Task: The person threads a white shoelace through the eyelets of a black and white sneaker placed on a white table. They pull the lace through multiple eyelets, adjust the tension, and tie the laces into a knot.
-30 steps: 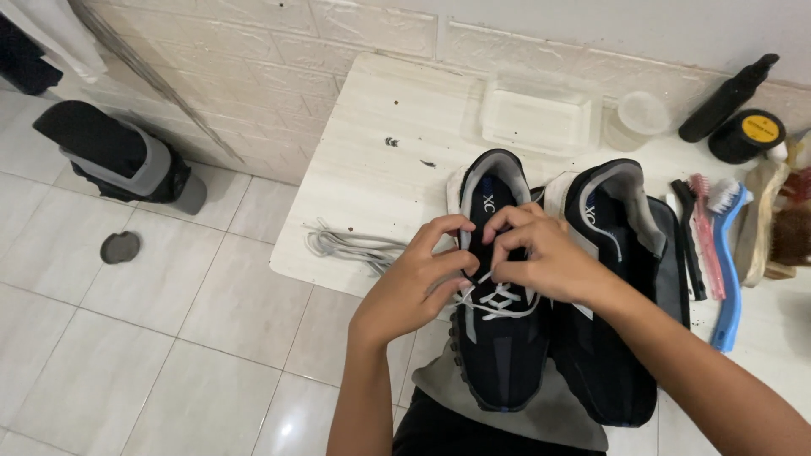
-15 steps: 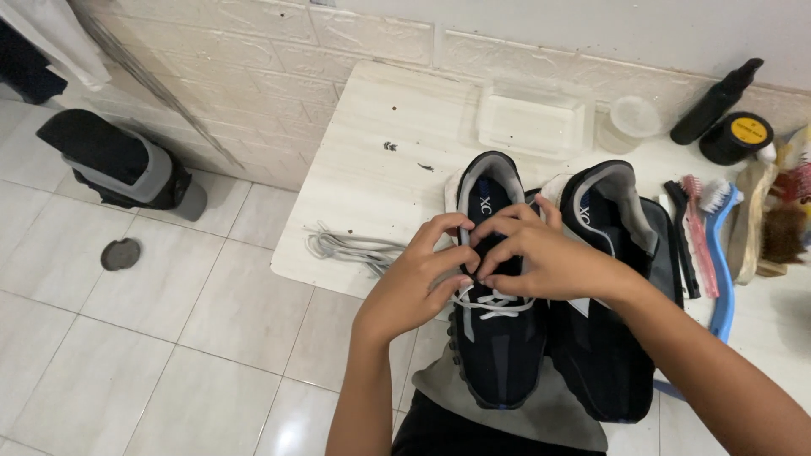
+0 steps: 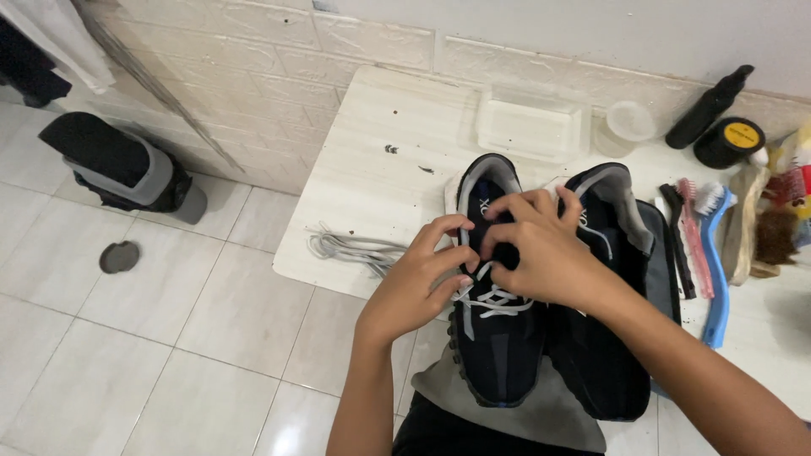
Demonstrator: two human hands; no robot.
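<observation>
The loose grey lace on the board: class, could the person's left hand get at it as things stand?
Probably yes. The loose grey lace lies bare on the board, just beside the left hand, with nothing between; that hand is busy on the left shoe, though.

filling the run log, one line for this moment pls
left hand: on white lace | right hand: at dark shoe tongue | spare lace: on board
</observation>
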